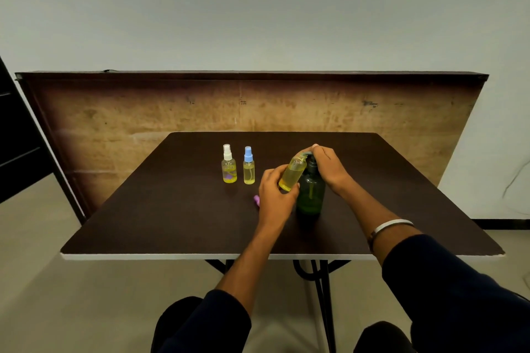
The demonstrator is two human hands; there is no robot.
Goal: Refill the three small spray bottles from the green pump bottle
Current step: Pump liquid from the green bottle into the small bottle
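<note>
A dark brown table (160, 209) fills the middle of the scene, with a worn wooden board (143, 112) standing on edge along its far side against a pale wall.

The green pump bottle (311, 195) stands upright right of the table's centre. The right hand (329, 165) lies over the top of it, fingers bent down on the pump head; the head itself is largely hidden beneath the hand, so whether it is pressed down cannot be told. A pale band (393, 225) sits on the right wrist.

The left hand (276, 195) grips an uncapped spray bottle (292, 173), fingers and thumb curled round its lower half. This bottle holds yellow liquid and is tilted, its open mouth leaning right and far, up against the pump spout under the right hand's fingertips. Its body touches the left shoulder of the green pump bottle.

Two more small bottles stand upright to the left, just beside one another and apart from both hands: a white-capped spray bottle (229, 165) on the left, a blue-capped spray bottle (248, 166) on the right, both holding yellow liquid.

A small purple cap (257, 200) lies on the table just left of the left hand, partly hidden by it.
</note>
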